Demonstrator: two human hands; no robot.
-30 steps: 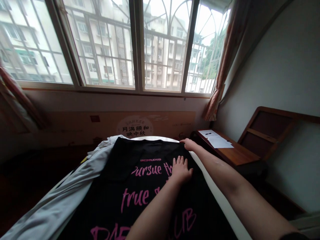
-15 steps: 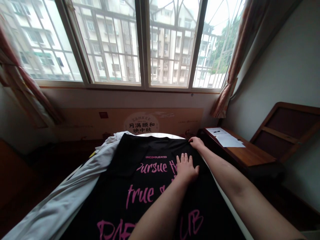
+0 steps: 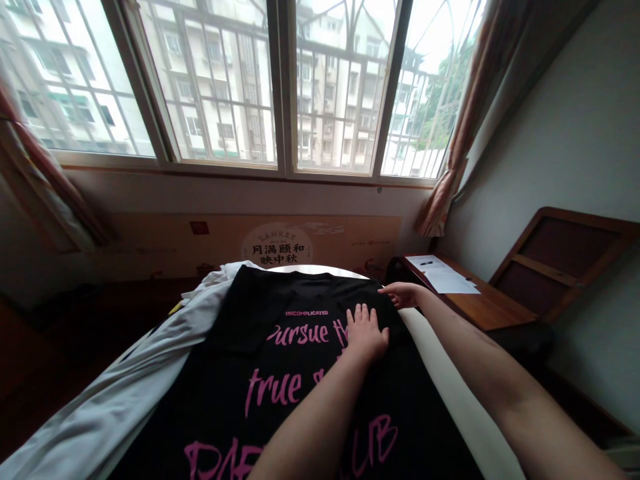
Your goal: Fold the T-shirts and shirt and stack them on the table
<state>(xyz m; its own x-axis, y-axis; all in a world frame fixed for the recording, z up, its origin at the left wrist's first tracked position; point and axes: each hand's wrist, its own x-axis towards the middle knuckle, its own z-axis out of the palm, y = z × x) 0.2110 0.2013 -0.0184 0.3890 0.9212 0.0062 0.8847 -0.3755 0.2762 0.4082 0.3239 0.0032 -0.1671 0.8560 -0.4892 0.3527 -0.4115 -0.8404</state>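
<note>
A black T-shirt (image 3: 300, 360) with pink lettering lies spread over a white-topped table (image 3: 440, 373). My left hand (image 3: 367, 333) rests flat on the shirt, fingers spread, beside the word "Pursue". Close to the shirt's far right corner is my right hand (image 3: 400, 293), its fingers stretched out and somewhat apart at the fabric's edge, gripping nothing visible. White and grey cloth (image 3: 165, 353) lies along the left side of the shirt and partly hangs down.
A wooden desk (image 3: 485, 310) at the right bears white papers (image 3: 445, 275). Beside it stands a brown wooden folding panel (image 3: 555, 260). A long printed cardboard box (image 3: 215, 243) stands below the barred window (image 3: 225, 100), between curtains.
My right hand has loosened from the shirt's corner and moved slightly outward; more white tabletop shows beside the shirt's right edge. My left hand stays flat on the shirt. The view has shifted slightly.
</note>
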